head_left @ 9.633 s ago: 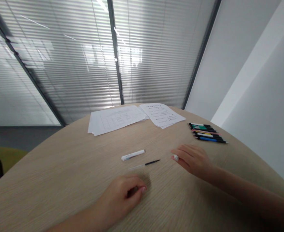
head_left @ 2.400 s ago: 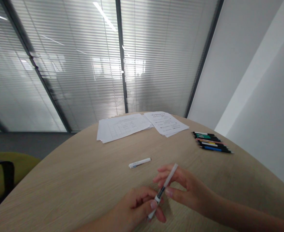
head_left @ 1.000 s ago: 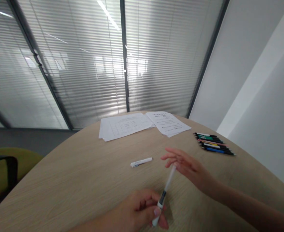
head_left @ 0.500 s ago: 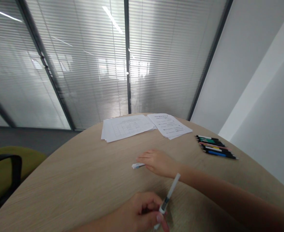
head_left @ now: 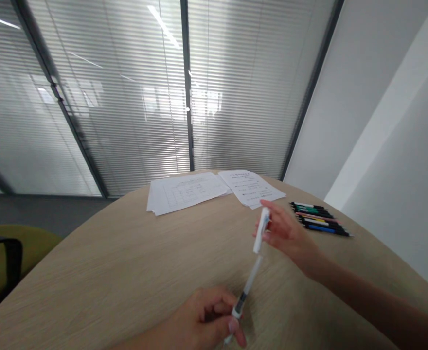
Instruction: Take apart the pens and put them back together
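Note:
My left hand [head_left: 206, 318] rests low on the tabletop, its fingers shut around the black grip of a slim pen [head_left: 246, 294] with a pale, translucent barrel. The barrel points up and to the right. My right hand [head_left: 287, 234] is raised above the table, pinching a white pen cap [head_left: 261, 231] upright between its fingertips. The cap's lower end sits just off the pen's upper end, and motion blur hides whether they touch.
Two stacks of printed paper [head_left: 187, 193] lie at the far side of the round wooden table [head_left: 100, 287]. A row of several colored pens [head_left: 319, 218] lies at the far right. A yellow-green chair [head_left: 2, 272] stands at the left, with blinds behind glass beyond.
My right hand has lifted the white cap off the table and raised it above the pen. My left hand keeps its hold on the pen, with little shift.

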`<state>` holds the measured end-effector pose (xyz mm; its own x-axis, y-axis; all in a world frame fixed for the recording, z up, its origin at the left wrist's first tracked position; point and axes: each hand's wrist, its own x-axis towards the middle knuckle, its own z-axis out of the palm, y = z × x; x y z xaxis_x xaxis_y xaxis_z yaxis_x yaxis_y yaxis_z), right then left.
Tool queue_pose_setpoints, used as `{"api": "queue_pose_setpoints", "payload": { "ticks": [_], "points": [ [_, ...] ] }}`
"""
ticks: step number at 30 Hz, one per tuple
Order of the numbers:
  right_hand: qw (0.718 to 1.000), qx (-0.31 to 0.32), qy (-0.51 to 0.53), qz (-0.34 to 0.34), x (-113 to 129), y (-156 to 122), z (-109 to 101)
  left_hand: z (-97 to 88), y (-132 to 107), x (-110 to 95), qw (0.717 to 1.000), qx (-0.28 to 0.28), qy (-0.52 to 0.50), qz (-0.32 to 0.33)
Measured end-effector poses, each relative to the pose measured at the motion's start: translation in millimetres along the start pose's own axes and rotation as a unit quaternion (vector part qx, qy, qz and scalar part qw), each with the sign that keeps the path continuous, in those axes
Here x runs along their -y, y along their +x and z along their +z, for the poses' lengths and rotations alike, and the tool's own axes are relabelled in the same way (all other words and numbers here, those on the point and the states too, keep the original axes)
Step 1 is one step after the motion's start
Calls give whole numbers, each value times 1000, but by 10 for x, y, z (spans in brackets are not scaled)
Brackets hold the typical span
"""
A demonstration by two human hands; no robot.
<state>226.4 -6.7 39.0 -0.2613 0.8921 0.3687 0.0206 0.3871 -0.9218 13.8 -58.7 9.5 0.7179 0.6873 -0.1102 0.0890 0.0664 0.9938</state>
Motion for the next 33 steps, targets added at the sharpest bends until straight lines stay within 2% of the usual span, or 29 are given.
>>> {"api": "queue_pose_setpoints", "payload": {
  "ticks": [3,5,8,19,25,29,33],
  "points": [
    [993,-100,61,8,184,-161,-60,1,3,-22,1000,-1,10,-20],
    [990,-126,69,3,261,-220,-52,3,6,-45,999,-5,22,-30],
    [990,-131,57,-16,322,-263,-13,5,6,-63,999,-5,25,-40],
    [994,-77,60,-58,381,-349,93,1,6,-30,998,23,37,-47],
    [995,-20,54,-78,321,-421,163,5,-3,-58,998,21,37,-35],
    [997,23,35,-61,260,-473,228,2,-18,-25,998,-16,64,-20],
    [995,60,-36,-75,230,-452,192,-48,-25,-35,979,-99,174,37]
  ]
}}
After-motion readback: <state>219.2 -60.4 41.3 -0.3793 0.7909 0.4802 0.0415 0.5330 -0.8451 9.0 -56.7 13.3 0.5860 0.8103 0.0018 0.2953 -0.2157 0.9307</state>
